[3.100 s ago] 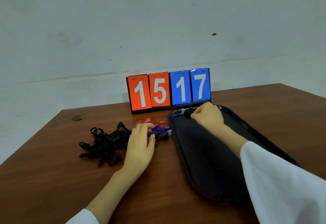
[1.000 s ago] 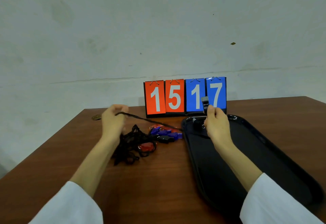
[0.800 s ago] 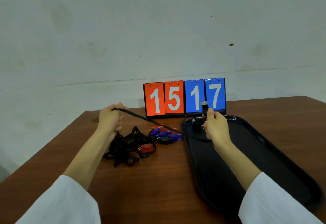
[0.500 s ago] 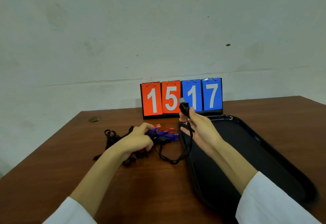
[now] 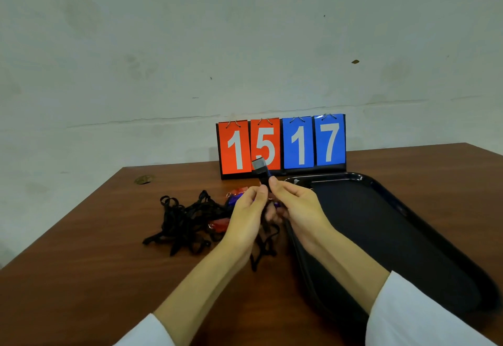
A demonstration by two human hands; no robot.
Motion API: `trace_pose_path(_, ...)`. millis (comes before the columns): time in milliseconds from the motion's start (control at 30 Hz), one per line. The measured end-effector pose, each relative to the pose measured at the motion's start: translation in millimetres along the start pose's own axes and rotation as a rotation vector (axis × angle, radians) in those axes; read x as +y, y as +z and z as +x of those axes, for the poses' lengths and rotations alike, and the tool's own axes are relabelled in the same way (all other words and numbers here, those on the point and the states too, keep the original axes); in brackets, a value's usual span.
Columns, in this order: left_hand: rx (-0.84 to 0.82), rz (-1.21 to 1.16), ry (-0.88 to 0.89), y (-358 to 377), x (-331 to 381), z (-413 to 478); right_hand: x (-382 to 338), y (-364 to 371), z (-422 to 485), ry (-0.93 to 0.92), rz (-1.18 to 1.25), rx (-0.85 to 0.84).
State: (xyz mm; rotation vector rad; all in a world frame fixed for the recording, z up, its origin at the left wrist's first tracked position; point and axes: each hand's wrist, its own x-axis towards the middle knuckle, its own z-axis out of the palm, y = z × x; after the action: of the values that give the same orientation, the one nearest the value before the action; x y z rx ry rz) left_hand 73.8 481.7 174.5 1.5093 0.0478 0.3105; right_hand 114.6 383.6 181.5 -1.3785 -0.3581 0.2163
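Nearby, cords lie tangled beside the tray; the left hand and right hand pinch one whistle.

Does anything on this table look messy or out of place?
Yes: the black lanyards lie in a tangled heap left of the tray, with a red whistle caught among them. Nothing looks spilled or broken.

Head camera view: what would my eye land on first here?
Most striking is the flip scoreboard at the far edge of the table, its red cards reading 15 and its blue cards 17. Just in front of it, the left hand and right hand together pinch a small black whistle held up in the air. A tangle of black cords lies to the left, a black tray to the right.
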Motion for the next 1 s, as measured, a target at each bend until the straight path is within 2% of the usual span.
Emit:
trace_pose_path(100, -0.012, -0.138, -0.062, -4.3, 0.8, -0.3, -0.4, 0.1, 0.2, -0.007, -0.034, -0.04)
trace_pose_path(167, -0.041, -0.162, -0.091, -5.9, 3.4, -1.8, 1.2, -0.3, 0.6, -0.011, -0.013, 0.001)
trace_pose_path(267, -0.205, -0.219, -0.201, -11.5, 7.3, -1.2, -4.4, -2.4, 1.2, 0.029, 0.154, 0.035)
trace_pose_path(333, -0.298, -0.138, -0.245, -19.5, 9.0, 0.1, -13.1, -9.9, 4.3, 0.057, 0.309, 0.042)
trace_pose_path(400, -0.306, 0.052, -0.205, -28.9, 8.6, 0.7, -20.1, -20.8, 8.2, 0.04, 0.313, 0.091)
trace_pose_path(533, -0.126, 0.498, 0.003, -48.2, 7.1, 6.2, -16.7, -42.9, 11.6, -0.062, -0.264, 0.228)
trace_pose_path(667, -0.005, 0.988, 0.219, -56.4, -0.6, 7.9, -3.7, -43.0, 9.9, -0.12, -0.707, 0.134)
trace_pose_path(733, 0.085, 1.201, 0.438, -57.7, -2.0, 4.8, 1.5, -39.3, 8.2, -0.207, -0.937, 0.095)
trace_pose_path(800, 0.073, 1.215, 0.663, -59.5, 0.6, 2.0, 3.4, -36.7, 6.3, -0.273, -1.086, 0.059)
trace_pose_path(867, 0.062, 1.25, 0.814, -60.3, 2.5, 2.2, 4.2, -35.5, 5.1, -0.309, -1.166, -0.002)
trace_pose_path(933, 0.056, 1.264, 0.861, -59.0, 1.1, 4.2, 3.9, -34.1, 2.7, -0.375, -1.234, -0.084)
trace_pose_path(1000, 0.046, 1.134, 0.805, -58.3, -0.3, 4.8, 3.4, -33.0, -0.3, -0.483, -1.272, -0.179)
